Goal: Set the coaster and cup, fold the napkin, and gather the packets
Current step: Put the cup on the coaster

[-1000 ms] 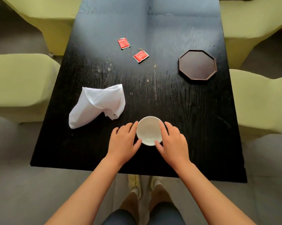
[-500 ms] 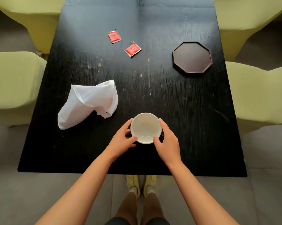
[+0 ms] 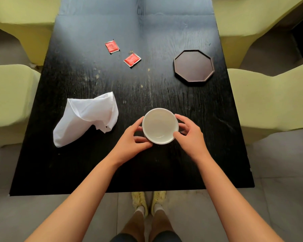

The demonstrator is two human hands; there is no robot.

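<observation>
White cup [image 3: 160, 125] upright, mouth up, near front edge of black desk [image 3: 191, 154]. Left hand [image 3: 132, 141] and right hand [image 3: 189, 135] curled round its sides, gripping it. Eight-sided coaster [image 3: 194, 66] flat, further back right. Crumpled napkin [image 3: 87, 117] lying left; two red packets [image 3: 112, 46] [image 3: 132, 59] well back, apart.

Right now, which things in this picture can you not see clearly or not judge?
- Head view: the cup base is hidden by its own rim and both hands, left and right; lifted or resting is unclear.
- Print on the two red packets is too small to read.
- The table far end is cut off by the top edge.
</observation>
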